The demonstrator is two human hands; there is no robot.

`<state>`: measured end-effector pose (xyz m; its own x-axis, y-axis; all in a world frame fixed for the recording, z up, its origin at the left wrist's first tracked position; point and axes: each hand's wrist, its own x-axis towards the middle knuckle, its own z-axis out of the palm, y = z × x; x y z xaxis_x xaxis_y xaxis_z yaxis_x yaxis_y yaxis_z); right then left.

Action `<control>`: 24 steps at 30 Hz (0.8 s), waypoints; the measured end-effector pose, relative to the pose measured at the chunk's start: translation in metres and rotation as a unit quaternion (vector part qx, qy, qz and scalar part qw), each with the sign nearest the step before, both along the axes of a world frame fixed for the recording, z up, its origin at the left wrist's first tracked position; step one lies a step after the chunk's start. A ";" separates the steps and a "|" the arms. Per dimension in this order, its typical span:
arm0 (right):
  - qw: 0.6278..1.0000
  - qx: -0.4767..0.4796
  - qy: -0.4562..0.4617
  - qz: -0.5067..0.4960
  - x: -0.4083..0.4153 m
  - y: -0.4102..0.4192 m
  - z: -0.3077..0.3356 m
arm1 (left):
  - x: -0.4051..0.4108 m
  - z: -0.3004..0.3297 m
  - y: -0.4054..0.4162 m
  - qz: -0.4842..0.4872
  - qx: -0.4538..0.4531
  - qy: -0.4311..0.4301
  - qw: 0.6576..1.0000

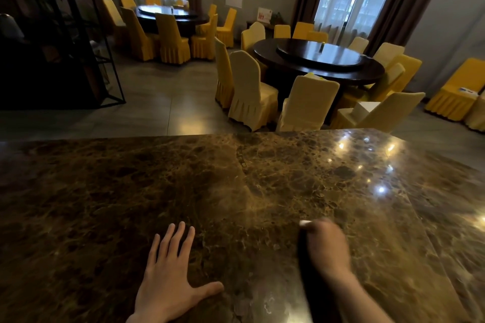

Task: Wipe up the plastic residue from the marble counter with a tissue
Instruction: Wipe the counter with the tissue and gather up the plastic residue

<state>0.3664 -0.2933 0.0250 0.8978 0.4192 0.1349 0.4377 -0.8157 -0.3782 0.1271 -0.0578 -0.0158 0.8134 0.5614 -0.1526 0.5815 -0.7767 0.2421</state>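
Note:
The brown marble counter [183, 191] fills the lower half of the head view. My left hand [168, 278] lies flat on it, palm down, fingers spread, holding nothing. To its right, my right hand [325, 246] is blurred and curled into a fist just above the marble. A small white bit of tissue [305, 223] pokes out at the fist's upper left; the rest of the tissue is hidden inside the hand. A pale scuffed patch [265, 304] shows on the marble near the front edge between my hands. I cannot make out any plastic residue clearly.
A seam [242, 162] runs down the counter's middle, and light spots glare on its right part [380, 189]. Beyond the far edge stand round dark dining tables [328, 63] ringed by yellow-covered chairs [252, 92]. A dark metal shelf [78, 47] stands at the left.

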 end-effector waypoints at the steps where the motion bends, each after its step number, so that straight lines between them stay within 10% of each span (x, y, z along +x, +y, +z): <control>1: 0.998 -0.004 0.006 -0.058 0.019 -0.022 0.001 | 0.001 0.000 0.001 0.000 0.001 0.003 1.000; 6: 0.992 -0.001 0.014 -0.123 0.009 -0.018 0.005 | 0.002 -0.003 0.001 0.001 0.003 0.008 1.000; 14: 0.958 -0.015 0.091 0.270 -0.121 0.072 -0.010 | 0.002 0.000 0.002 -0.006 0.013 0.017 1.000; 24: 0.987 -0.011 0.013 -0.157 0.021 -0.062 0.004 | 0.002 0.003 0.001 0.000 0.004 0.007 1.000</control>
<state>0.3878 -0.3558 0.0291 0.9871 0.1228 0.1032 0.1525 -0.9177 -0.3668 0.1292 -0.0567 -0.0131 0.8113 0.5624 -0.1597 0.5847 -0.7790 0.2266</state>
